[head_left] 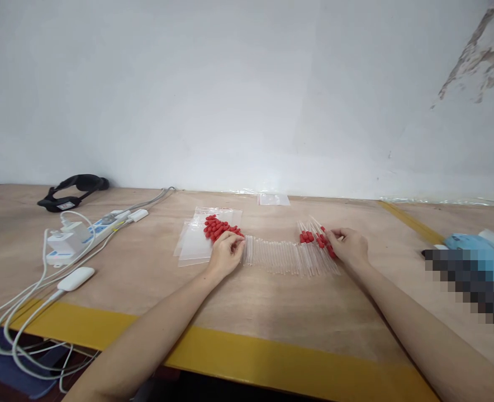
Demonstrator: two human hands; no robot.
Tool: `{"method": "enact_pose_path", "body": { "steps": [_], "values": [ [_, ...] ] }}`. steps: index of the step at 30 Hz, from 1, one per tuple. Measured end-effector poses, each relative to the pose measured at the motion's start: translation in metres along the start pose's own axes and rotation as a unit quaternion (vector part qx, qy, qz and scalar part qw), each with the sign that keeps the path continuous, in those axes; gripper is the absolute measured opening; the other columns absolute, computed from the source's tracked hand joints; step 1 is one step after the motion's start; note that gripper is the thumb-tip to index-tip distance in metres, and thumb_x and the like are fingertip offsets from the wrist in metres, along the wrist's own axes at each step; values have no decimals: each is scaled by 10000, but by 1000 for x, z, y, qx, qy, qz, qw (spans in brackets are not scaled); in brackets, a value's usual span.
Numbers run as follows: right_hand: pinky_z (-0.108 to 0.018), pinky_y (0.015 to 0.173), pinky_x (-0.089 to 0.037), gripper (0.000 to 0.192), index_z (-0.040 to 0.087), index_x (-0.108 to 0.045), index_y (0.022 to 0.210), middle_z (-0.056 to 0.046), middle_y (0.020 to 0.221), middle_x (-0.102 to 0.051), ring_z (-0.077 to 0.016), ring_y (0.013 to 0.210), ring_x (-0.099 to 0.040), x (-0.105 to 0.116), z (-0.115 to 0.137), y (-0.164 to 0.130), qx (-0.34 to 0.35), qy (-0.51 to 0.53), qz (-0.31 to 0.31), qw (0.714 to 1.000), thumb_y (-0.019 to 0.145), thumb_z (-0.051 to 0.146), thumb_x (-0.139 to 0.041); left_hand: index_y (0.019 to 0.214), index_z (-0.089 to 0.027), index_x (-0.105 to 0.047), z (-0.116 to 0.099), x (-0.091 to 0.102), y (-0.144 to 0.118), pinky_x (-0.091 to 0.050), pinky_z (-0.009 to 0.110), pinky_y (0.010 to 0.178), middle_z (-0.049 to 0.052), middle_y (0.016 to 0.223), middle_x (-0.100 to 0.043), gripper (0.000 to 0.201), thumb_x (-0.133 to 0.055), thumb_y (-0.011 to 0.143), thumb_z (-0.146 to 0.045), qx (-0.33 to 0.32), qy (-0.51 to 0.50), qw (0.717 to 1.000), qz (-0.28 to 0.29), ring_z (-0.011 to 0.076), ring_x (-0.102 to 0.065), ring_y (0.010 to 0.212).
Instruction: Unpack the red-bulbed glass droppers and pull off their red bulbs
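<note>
A row of clear thin tubes (278,255) lies across the wooden table. My left hand (226,252) rests at the row's left end, fingers curled, touching a pile of small red caps (218,226) that lies on clear plastic bags (196,241). At the right end, my right hand (348,247) has its fingers pinched on red-capped tubes (320,237) stacked at an angle. Whether the left hand grips a cap is hidden.
A white power strip (83,234) with plugs and white cables (24,312) sits at the left, a black headset (73,190) behind it. A small clear bag (274,199) lies near the wall. A blue object (467,243) is at the right. The table's front edge (247,357) is yellow.
</note>
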State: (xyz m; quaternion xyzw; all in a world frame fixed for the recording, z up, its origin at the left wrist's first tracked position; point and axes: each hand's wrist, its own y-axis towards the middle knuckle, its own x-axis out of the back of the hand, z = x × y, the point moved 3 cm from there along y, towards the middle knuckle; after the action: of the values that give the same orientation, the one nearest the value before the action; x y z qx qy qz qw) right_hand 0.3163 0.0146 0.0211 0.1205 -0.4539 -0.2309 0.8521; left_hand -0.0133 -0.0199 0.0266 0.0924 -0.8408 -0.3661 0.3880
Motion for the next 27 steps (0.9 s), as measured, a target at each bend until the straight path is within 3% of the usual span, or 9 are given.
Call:
{"method": "enact_pose_path", "body": {
  "steps": [3, 7, 11, 14, 18, 23, 27],
  "values": [
    [-266, 608, -385, 313, 185, -672, 802, -49, 713, -644, -172, 675, -554, 0, 20, -12, 62, 74, -16, 995, 733, 441, -507, 911, -185, -622, -14, 3, 2, -426, 341, 806, 59, 918, -590, 171, -480, 818, -207, -81, 78, 993, -19, 181, -523, 891],
    [-273, 653, -404, 244, 193, -648, 778, -35, 751, -642, -161, 707, -550, -9, 57, -43, 204, 176, 65, 961, 762, 398, -516, 1084, -228, -562, -37, 0, 1, -355, 399, 885, 74, 1143, -544, 263, -477, 836, -212, -194, 166, 967, -10, 234, -450, 1071],
    [-294, 666, -411, 196, 193, -622, 755, -21, 703, -619, -151, 676, -541, -13, 81, -69, 278, 222, 108, 928, 785, 356, -517, 1065, -206, -564, -48, -5, -5, -400, 328, 817, 75, 1074, -587, 231, -468, 857, -238, -272, 164, 948, 19, 185, -527, 957],
    [-289, 663, -420, 181, 192, -602, 767, -18, 722, -613, -145, 691, -547, -12, 87, -77, 294, 235, 118, 919, 801, 341, -504, 1007, -190, -582, -46, -6, -10, -422, 277, 698, 53, 889, -633, 204, -426, 877, -206, -282, 156, 946, 38, 145, -563, 774],
    [-328, 724, -392, 226, 203, -598, 920, -53, 880, -624, -182, 807, -547, -12, 92, -85, 376, 167, 63, 909, 782, 372, -537, 992, -164, -575, -48, -6, -15, -412, 279, 653, 55, 794, -628, 225, -373, 891, -172, -308, 138, 939, 72, 141, -563, 715],
    [-303, 655, -326, 174, 195, -629, 844, -26, 652, -602, -143, 646, -507, -15, 101, -97, 475, 64, 0, 877, 842, 277, -475, 901, -155, -578, -57, -8, -18, -386, 294, 641, 41, 721, -614, 195, -386, 885, -182, -329, 127, 932, 89, 139, -545, 661],
    [-283, 613, -317, 178, 174, -615, 826, -13, 590, -544, -122, 590, -460, -14, 102, -100, 532, 43, -5, 846, 856, 233, -449, 834, -163, -581, -58, -8, -19, -371, 292, 631, 26, 645, -583, 224, -365, 887, -185, -306, 112, 940, 105, 129, -535, 621]
  ]
}}
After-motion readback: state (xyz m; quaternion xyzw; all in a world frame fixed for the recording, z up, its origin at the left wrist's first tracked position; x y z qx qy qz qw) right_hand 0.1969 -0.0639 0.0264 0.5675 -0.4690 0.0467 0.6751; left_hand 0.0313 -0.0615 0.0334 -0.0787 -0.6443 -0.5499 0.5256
